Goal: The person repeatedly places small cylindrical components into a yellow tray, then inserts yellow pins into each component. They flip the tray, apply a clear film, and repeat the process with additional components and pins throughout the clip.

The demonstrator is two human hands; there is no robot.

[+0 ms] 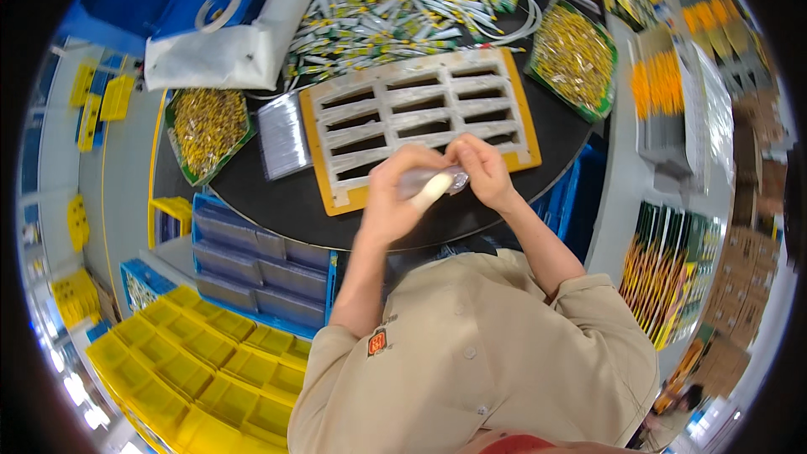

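Close to my body, my left hand (395,197) and my right hand (481,170) come together around a small clear plastic piece (457,178), its exact shape partly hidden by my fingers. A smooth cream-coloured tip (431,191) shows at my left thumb, perhaps a finger cover. Both hands are closed and hover over the near edge of a slotted fixture (382,117). This fixture has a yellow-orange border and a pale grid of long slots, several rows deep. Left of it lies a stack of clear plastic trays or blisters (284,136).
Many white-and-green tubes with yellow tips (395,4) are heaped on the black table (277,220) behind the fixture. Green-edged trays of small yellow parts stand left (210,130) and right (575,55). Yellow bins (202,370) and a blue crate (261,265) sit lower left.
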